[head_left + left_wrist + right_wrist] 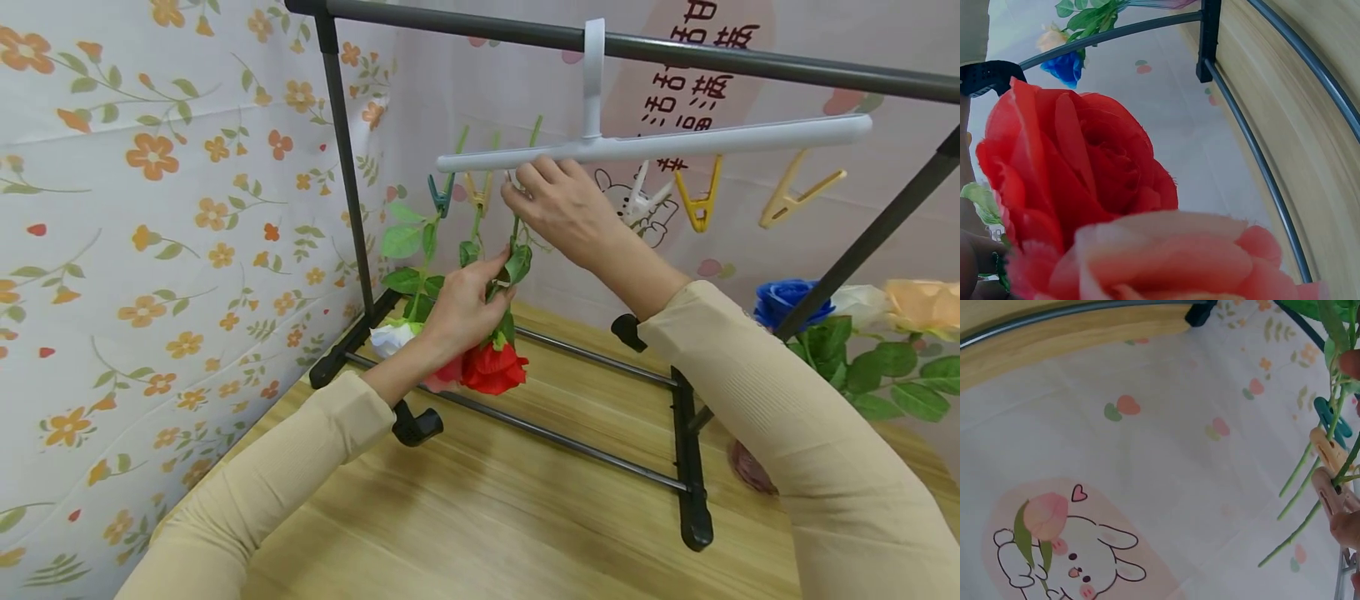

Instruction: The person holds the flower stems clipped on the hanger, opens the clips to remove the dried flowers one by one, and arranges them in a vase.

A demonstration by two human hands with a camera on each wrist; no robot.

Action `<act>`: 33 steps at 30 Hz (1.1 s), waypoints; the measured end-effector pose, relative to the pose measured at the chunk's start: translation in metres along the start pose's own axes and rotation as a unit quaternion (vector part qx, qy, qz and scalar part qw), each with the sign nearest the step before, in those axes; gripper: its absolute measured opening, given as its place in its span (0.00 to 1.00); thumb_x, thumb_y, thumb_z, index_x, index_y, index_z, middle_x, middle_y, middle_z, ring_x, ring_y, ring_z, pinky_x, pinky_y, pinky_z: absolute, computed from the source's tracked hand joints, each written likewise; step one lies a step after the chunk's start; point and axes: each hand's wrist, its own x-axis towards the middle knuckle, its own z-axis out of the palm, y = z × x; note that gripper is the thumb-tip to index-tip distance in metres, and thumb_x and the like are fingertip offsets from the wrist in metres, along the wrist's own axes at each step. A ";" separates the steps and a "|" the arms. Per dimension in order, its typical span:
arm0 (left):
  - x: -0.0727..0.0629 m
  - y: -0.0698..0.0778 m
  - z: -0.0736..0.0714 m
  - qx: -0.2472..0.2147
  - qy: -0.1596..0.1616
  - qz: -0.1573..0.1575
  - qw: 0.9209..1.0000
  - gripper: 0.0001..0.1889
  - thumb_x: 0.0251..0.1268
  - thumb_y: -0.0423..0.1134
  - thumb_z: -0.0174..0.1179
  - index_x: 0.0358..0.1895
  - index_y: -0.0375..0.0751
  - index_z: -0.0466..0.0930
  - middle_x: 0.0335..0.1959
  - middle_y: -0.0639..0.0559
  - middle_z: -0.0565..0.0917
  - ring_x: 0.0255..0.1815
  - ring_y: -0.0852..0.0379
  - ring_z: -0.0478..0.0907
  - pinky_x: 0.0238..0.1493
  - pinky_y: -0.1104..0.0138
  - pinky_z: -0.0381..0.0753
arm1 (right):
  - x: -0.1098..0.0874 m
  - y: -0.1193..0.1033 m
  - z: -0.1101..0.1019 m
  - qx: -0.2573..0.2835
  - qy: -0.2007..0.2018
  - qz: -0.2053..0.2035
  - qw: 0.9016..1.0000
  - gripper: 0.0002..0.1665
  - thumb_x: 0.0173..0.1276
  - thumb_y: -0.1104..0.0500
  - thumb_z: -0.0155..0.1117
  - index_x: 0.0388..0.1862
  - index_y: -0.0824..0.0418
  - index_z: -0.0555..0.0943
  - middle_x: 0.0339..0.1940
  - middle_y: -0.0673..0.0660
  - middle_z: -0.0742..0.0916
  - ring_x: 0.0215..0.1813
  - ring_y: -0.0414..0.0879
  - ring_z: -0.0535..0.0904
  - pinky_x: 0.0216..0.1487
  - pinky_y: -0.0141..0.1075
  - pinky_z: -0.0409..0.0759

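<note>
A white clip hanger point(652, 143) hangs from the top bar of a dark rack point(750, 60). Three roses hang head down under it: a white rose point(390, 337), a pink rose point(442, 375) and a red rose point(493, 367). My left hand point(491, 279) grips the red rose's green stem point(514, 237) among its leaves. My right hand point(517, 190) is up at the hanger bar and pinches a pale clip point(1334, 490) that holds the stem's top. In the left wrist view the red rose point(1072, 162) and pink rose point(1166, 256) fill the picture.
A teal clip point(441, 198) and a yellow clip point(477, 196) hold the other stems. Spare clips point(699, 204) hang to the right. A blue rose point(787, 300) and a peach rose point(926, 304) lie at the right. The rack's base point(690, 467) stands on the wooden table point(487, 517).
</note>
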 end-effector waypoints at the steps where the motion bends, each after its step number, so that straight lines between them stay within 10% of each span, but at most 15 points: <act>1: 0.000 0.001 -0.001 0.001 -0.001 0.001 1.000 0.26 0.65 0.33 0.56 0.66 0.35 0.66 0.46 0.42 0.83 0.27 0.54 0.72 0.29 0.69 0.68 | 0.001 0.001 0.000 -0.010 -0.004 -0.003 1.000 0.12 0.70 0.71 0.50 0.47 0.64 0.77 0.38 0.62 0.77 0.38 0.54 0.72 0.36 0.39 0.71; 33: -0.001 0.007 -0.010 0.030 -0.012 0.035 0.999 0.27 0.58 0.27 0.53 0.65 0.34 0.69 0.44 0.44 0.83 0.32 0.56 0.72 0.31 0.69 0.68 | 0.026 0.027 -0.011 -0.092 -0.077 -0.192 0.974 0.07 0.65 0.66 0.60 0.38 0.65 0.84 0.33 0.57 0.78 0.35 0.50 0.66 0.31 0.36 0.66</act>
